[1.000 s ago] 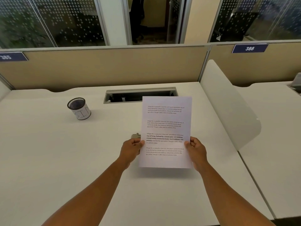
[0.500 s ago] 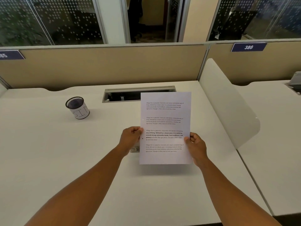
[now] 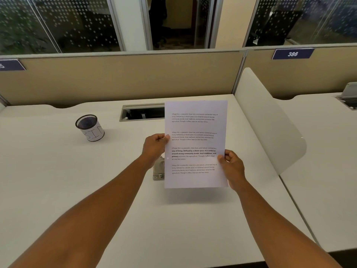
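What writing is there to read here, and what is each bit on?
"386": right blue plate.
"5", cut off: left blue plate.
"SIN" or "BIN", hand-drawn, unsure: mesh cup.
"Village life is a peaceful, close-knit, and nature-connected way of living": sheet of paper, opening each of four paragraphs; the rest is partly blurred.

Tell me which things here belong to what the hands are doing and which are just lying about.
In hand: printed sheet, pinched at its side edges by the left hand and the right hand.
Lying about: mesh cup, small metal device partly hidden behind the sheet, desk cable slot, white divider, plate 386.
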Tool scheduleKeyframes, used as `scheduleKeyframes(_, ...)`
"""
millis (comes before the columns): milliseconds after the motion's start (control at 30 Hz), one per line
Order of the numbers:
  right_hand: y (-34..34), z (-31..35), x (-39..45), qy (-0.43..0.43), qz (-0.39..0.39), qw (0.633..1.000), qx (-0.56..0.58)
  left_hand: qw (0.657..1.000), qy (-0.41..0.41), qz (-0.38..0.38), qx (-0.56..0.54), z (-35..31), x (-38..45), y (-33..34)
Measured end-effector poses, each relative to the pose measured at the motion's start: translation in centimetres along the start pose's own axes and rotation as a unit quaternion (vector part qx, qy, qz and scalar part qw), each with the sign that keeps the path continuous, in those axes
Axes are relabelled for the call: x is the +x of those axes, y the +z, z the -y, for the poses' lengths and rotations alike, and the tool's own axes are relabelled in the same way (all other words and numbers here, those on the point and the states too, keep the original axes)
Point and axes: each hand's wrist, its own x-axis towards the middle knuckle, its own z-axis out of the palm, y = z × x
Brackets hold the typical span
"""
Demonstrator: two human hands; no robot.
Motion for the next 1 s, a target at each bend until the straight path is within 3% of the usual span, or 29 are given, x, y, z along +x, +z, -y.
scheduleKeyframes(600,-1.4,1.5,1.8,0.024,-0.049,0.998,0.021,0.997,-0.031,0.062,0.028,2.7,-0.4,1.8)
scheduleKeyframes(1000,-4.1,2.1,5.7,0.028,-0.061,0.997,-0.034,0.991,-0.068,0.054,0.102,1.7,3.0,6.3)
